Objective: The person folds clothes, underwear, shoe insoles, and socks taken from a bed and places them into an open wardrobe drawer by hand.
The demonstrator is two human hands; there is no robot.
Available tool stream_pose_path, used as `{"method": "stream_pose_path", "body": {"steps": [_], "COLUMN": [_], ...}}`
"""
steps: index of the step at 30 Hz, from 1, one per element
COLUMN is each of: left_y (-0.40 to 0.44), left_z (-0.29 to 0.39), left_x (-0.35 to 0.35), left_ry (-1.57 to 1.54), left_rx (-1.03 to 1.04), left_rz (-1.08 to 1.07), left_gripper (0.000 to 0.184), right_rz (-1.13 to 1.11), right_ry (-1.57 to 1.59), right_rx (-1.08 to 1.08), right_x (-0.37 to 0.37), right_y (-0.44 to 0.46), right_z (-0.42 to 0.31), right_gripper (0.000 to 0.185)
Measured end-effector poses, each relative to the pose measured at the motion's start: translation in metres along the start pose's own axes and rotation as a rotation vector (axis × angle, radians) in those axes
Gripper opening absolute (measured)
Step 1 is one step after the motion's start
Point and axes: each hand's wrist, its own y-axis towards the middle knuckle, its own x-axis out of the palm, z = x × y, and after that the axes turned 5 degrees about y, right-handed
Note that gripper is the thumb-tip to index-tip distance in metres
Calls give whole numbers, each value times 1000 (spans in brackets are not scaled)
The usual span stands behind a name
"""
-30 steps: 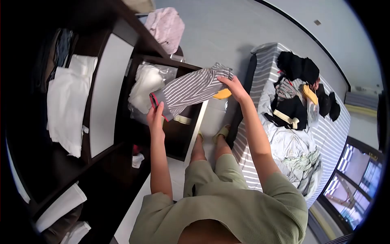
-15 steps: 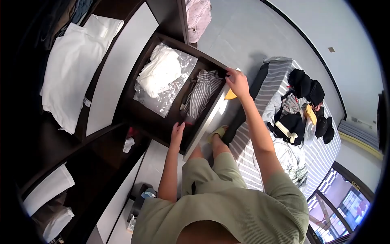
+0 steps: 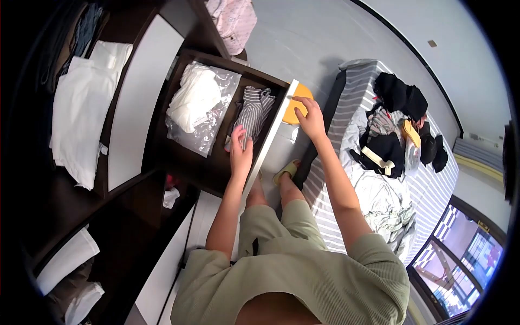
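Note:
A dark drawer point(image 3: 187, 154) with a pale front panel point(image 3: 271, 130) is pulled out in front of me. Inside it lie a white folded garment point(image 3: 195, 97) on a clear plastic bag point(image 3: 216, 116) and a grey-and-white striped garment point(image 3: 252, 111). My left hand point(image 3: 241, 154) is over the drawer with fingers apart, just by the striped garment's near end; whether it touches the cloth I cannot tell. My right hand point(image 3: 309, 119) is open beside the outside of the front panel, fingers spread and bent, holding nothing.
White clothes point(image 3: 81, 116) hang over a shelf at left. A yellow round stool top point(image 3: 297, 103) is beyond the drawer front. On the right, a striped bed point(image 3: 338, 146) bears black caps point(image 3: 401, 95) and other clothes. A pink bag point(image 3: 233, 24) stands behind the drawer.
My right hand has let go of the drawer's far front corner and moved down beside the panel. My left hand has lifted towards the striped garment. The view has shifted.

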Motion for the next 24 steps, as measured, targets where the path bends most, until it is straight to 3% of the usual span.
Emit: {"method": "stream_pose_path", "body": {"steps": [9, 14, 24], "left_y": [-13, -26, -55], "left_z": [42, 54, 75], "left_x": [70, 106, 199], "left_ry": [2, 60, 71], "left_rx": [186, 171, 237], "left_rz": [-158, -327, -561], "left_gripper": [31, 25, 23], "right_rz": [31, 54, 299], "right_ry": [67, 93, 245], "right_rx": [172, 249, 442], "right_x": [-43, -67, -124], "right_y": [-54, -91, -169], "right_z": [28, 60, 113], "right_gripper": [29, 31, 31]}}
